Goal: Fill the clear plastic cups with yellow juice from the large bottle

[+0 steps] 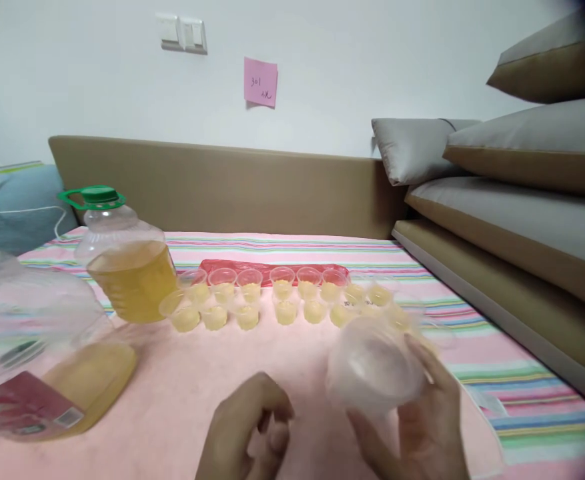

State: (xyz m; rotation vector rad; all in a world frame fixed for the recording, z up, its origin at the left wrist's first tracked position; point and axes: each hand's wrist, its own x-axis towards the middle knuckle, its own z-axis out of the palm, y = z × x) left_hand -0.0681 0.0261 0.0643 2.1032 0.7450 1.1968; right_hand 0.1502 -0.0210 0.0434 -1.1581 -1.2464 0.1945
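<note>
Holding a stack of clear plastic cups in our right hand, fingers wrapped around it, mouth tilted leftward; our left hand is loosely curled, empty, just left of the stack.

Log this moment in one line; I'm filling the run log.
right hand: holds clear cup stack | left hand: curled, empty | filled cups: rows

Both hands, left grip and right grip, bare (no sleeves visible).
</note>
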